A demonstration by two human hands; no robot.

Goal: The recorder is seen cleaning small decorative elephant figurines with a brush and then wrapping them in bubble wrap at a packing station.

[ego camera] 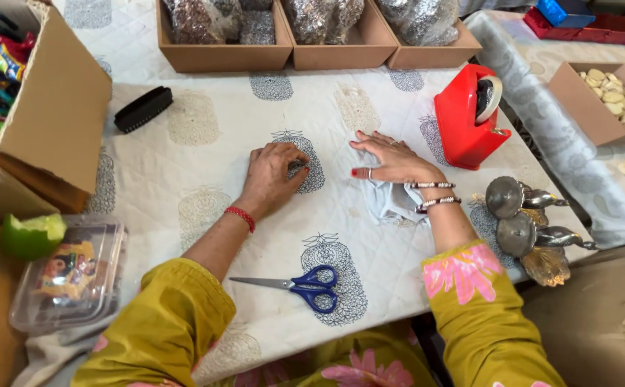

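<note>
My left hand [275, 175] rests on the white printed tablecloth [205, 154], fingers curled around a small dark silvery object [297, 166] at its fingertips. My right hand [391, 159] lies flat, fingers spread, on the cloth, with a crumpled white piece of cloth [393, 201] under the wrist. Blue-handled scissors [299, 284] lie closed near the table's front edge, between my two forearms. A red tape dispenser [469, 118] stands just right of my right hand.
Three cardboard trays [323, 44] of bagged items line the back. A black brush [143, 109] lies at the left beside an open carton [54, 115]. Silver bird-shaped dishes [524, 218] sit at the right edge. A clear plastic box [72, 276] and green lime [31, 235] are front left.
</note>
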